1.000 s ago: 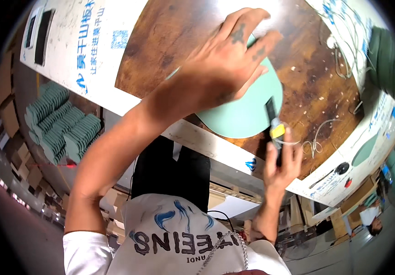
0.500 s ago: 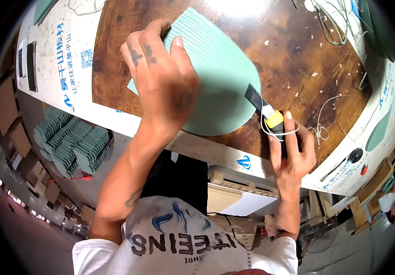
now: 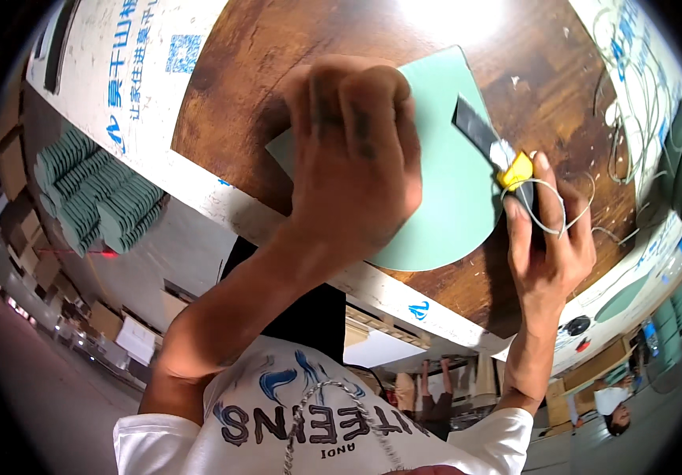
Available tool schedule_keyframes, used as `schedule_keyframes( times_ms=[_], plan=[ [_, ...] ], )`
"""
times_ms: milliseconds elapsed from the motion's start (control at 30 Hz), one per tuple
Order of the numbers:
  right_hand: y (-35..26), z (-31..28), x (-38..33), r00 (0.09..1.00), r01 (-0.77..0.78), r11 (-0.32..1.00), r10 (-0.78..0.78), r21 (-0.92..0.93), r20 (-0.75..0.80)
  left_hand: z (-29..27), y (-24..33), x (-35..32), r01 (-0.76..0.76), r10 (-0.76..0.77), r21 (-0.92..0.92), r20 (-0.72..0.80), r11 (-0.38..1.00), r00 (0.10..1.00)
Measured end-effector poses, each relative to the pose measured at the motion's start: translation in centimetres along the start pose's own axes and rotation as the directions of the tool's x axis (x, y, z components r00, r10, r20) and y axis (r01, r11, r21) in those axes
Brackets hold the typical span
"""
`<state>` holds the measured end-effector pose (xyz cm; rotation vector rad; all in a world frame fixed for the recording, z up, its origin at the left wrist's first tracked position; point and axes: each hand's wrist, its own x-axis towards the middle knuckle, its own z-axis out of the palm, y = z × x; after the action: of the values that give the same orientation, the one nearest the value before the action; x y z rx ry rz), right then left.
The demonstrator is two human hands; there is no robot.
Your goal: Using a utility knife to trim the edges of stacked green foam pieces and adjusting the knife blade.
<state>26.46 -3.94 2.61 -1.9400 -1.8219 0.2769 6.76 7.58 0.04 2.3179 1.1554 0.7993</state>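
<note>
A pale green, rounded sheet [image 3: 444,174] lies on the brown wooden board, its curved end toward me. My left hand [image 3: 353,150] is closed over the sheet's straight far edge, knuckles up and fingertips hidden. My right hand [image 3: 550,233] is closed around a utility knife [image 3: 516,170] at the sheet's right edge. The knife has a broad dark blade, white wrapping and a yellow part; its blade points up and left above the sheet. A thin white cord [image 3: 556,229] loops over the fingers of my right hand.
Stacked green pieces [image 3: 95,190] stand below the table at left. Loose pale wires [image 3: 622,95] lie on the table's far right. Small scraps dot the brown board [image 3: 230,103]. A black round object [image 3: 577,325] sits at the right edge. Another person [image 3: 614,404] is at lower right.
The sheet has shifted right and nearer, and its ridges no longer show. My left hand has moved right and curled tighter. My right hand has moved right and up with the knife.
</note>
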Motion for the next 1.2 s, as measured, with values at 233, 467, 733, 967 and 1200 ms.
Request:
schedule_keyframes(
  times_ms=[233, 467, 733, 967, 1200],
  plan=[
    [2.0, 1.8, 9.4, 0.995, 0.068, 0.994, -0.074, -0.091, -0.061, 1.0, -0.3, -0.2, 0.001, -0.004, -0.041, -0.074, 0.999, 0.997],
    [-3.3, -0.1, -1.0, 0.622, -0.621, 0.660, 0.743, 0.422, -0.247, -1.2, 0.6, 0.0, 0.006, 0.010, -0.087, 0.184, 0.996, 0.983],
    [-22.9, 2.0, -16.1, -0.021, -0.600, -0.255, 0.952, 0.758, 0.304, -8.0, 2.7, -5.0, -0.255, 0.302, -0.196, 0.815, 0.947, 0.494],
    [-24.2, 3.7, -13.3, -0.140, -0.150, -0.372, 0.925, 0.916, 0.353, -7.6, 2.7, -9.1, -0.692, 0.575, -0.152, 0.692, 0.706, 0.435],
    [-25.4, 5.1, -12.7, -0.284, -0.021, -0.229, 0.935, 0.973, 0.214, -5.1, 5.4, -4.6, -0.508, 0.552, -0.343, 0.758, 0.790, 0.346]
  ],
)
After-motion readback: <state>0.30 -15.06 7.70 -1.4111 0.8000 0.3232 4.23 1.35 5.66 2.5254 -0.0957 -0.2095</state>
